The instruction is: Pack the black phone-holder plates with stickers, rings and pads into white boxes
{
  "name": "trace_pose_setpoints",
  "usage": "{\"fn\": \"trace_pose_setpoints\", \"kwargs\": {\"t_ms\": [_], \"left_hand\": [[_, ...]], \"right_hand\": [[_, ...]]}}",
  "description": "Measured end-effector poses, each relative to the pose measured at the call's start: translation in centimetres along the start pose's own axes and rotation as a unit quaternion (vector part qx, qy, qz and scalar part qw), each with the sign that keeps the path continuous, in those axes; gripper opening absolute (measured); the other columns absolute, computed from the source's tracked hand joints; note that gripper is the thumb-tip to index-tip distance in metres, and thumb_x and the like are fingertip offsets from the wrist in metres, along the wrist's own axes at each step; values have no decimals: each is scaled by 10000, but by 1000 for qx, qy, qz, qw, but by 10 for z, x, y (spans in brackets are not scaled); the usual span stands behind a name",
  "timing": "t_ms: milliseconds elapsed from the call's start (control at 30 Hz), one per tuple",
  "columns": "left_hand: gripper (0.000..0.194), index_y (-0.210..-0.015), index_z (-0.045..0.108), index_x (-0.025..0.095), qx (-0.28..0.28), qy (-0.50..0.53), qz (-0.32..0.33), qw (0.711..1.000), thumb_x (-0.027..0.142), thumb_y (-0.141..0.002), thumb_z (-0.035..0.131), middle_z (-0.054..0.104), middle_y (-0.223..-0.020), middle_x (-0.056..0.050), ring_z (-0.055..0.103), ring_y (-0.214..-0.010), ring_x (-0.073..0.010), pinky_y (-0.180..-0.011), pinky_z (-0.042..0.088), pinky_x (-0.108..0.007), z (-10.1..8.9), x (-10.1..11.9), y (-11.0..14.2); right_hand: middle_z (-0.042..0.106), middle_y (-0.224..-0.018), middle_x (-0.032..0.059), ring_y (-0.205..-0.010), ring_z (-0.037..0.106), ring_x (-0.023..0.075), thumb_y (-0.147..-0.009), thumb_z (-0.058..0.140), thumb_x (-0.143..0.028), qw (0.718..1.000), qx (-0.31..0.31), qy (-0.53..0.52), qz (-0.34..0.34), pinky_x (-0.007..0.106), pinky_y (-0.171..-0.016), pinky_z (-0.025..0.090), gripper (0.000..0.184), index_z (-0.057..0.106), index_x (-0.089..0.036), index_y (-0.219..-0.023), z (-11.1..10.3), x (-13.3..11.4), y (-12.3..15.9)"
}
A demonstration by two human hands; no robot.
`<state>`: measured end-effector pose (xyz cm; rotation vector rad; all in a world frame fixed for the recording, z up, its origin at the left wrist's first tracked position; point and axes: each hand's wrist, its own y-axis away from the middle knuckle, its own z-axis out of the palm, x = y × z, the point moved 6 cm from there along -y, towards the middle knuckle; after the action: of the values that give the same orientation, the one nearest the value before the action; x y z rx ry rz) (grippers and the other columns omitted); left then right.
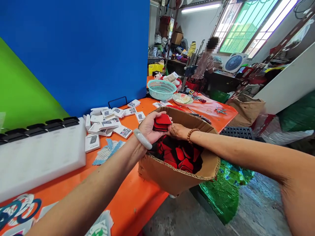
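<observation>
My left hand (150,126) is closed around a small stack of red pads with black edges and rounded corners (162,120), above an open cardboard box (157,175). My right hand (179,131) reaches over the box from the right, its fingers curled at the stack's right side. Whatever its fingertips hold is hidden. Below both hands, many loose red and black pads (185,164) lie jumbled in the box. A pale bangle (142,139) circles my left wrist, and a brown bead bracelet (190,135) my right.
Small white boxes (108,124) are scattered left of the carton on the orange table (128,190). White foam with black pieces (46,157) stands far left. Behind are a teal basket (161,90) and a plate (182,98). A person (203,64) works at the back.
</observation>
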<state>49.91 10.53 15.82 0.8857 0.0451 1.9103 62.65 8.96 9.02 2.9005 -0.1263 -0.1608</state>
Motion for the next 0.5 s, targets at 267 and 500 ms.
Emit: {"fn": "trace_pose_setpoints", "kwargs": {"t_ms": [267, 500], "left_hand": [[114, -823, 561, 123, -23, 28, -14, 999, 131, -811, 449, 625, -812, -130, 658, -727, -212, -579, 552, -308, 0, 1, 4], [121, -864, 561, 131, -55, 22, -16, 998, 108, -839, 445, 640, -834, -118, 663, -707, -190, -586, 548, -300, 9, 0, 30]], "right_hand": [[689, -948, 127, -917, 623, 232, -756, 606, -111, 999, 12, 46, -1, 288, -821, 470, 157, 646, -138, -905, -25, -2, 5], [681, -801, 152, -795, 638, 252, -756, 501, -31, 994, 103, 11, 27, 338, -762, 475, 167, 646, -103, -797, -74, -29, 53]]}}
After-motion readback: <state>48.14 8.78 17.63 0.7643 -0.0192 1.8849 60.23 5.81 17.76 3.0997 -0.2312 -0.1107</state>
